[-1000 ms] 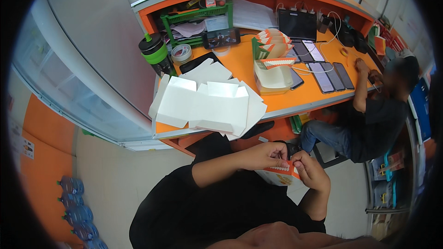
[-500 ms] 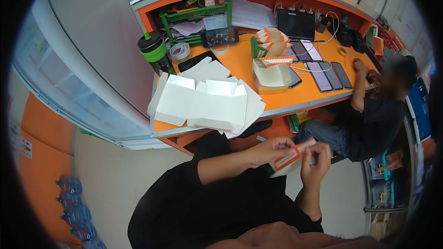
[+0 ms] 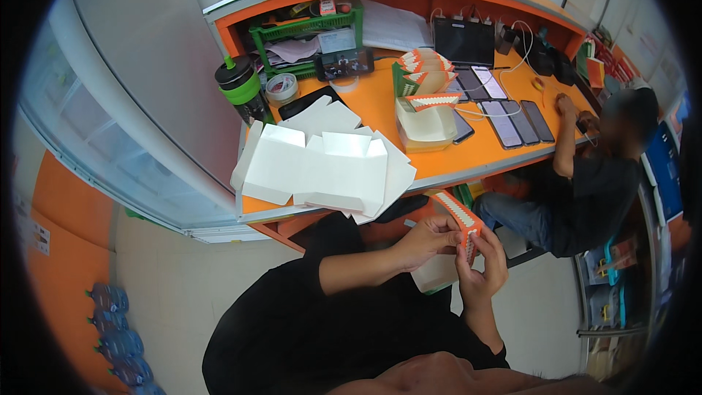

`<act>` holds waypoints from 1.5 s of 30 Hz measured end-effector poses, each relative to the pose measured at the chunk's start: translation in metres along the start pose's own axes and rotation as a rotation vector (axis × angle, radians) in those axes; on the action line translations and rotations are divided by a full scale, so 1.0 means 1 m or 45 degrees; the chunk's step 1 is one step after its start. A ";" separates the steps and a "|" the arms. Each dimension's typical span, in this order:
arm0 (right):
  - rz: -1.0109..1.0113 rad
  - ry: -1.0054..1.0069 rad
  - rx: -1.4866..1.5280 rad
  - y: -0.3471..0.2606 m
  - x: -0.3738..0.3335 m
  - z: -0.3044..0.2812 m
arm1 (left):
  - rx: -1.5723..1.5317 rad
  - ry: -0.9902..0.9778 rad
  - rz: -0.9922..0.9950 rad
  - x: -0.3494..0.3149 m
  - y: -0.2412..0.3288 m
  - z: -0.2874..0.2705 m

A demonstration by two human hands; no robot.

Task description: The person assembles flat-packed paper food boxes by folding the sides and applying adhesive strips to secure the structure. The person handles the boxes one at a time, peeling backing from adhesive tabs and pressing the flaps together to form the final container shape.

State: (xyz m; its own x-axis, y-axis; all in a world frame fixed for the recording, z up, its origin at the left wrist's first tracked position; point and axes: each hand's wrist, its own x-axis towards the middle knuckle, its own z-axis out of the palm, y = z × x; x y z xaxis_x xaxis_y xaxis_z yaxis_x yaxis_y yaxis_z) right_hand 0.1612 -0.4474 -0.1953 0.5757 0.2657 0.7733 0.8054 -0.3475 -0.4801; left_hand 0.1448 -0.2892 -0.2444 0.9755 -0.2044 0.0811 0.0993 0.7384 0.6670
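A partly folded paper food box (image 3: 434, 272), cream inside with an orange patterned rim, is held between both hands above my lap, just off the table's front edge. My left hand (image 3: 424, 243) pinches the rim from the left. On the right, my right hand (image 3: 481, 265) grips the corner of the same rim, fingers bent round it. On the table stand several folded boxes (image 3: 425, 123) of the same kind, nested in a row. To their left lies a pile of flat white box blanks (image 3: 322, 164).
Phones (image 3: 510, 123) and cables lie on the table's right side. Another person (image 3: 607, 161) sits there, hands near the table edge. A green-banded tumbler (image 3: 241, 86), tape rolls (image 3: 282, 88), a propped phone (image 3: 344, 64) and a green crate (image 3: 307, 31) stand at the back left.
Both hands have turned the box, so its orange rim now angles up toward the table and its cream inside shows. My right hand has moved slightly left and down.
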 end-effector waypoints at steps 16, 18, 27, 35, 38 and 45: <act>0.279 0.018 0.554 0.007 -0.010 0.013 | 0.678 0.285 0.367 -0.018 0.013 0.022; 0.273 0.020 0.554 0.009 -0.011 0.015 | 0.677 0.283 0.398 -0.018 0.012 0.022; 0.458 0.077 0.923 0.007 -0.015 0.017 | 0.888 0.372 0.548 -0.024 0.011 0.021; 0.386 0.029 0.869 0.009 -0.015 0.021 | 0.867 0.316 0.565 -0.027 0.004 0.010; 0.352 0.054 0.746 0.008 -0.017 0.022 | 0.841 0.329 0.528 -0.028 0.008 0.017; 0.381 0.078 0.688 0.002 -0.015 0.020 | 0.861 0.264 0.518 -0.028 0.010 0.018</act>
State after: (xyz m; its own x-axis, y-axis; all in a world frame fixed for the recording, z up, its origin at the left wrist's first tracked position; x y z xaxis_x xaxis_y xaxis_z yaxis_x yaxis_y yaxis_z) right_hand 0.1570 -0.4346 -0.2162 0.7915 0.1691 0.5873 0.5770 0.1100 -0.8093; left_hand 0.1152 -0.2876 -0.2272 0.9328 0.1681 0.3187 -0.3457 0.1683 0.9231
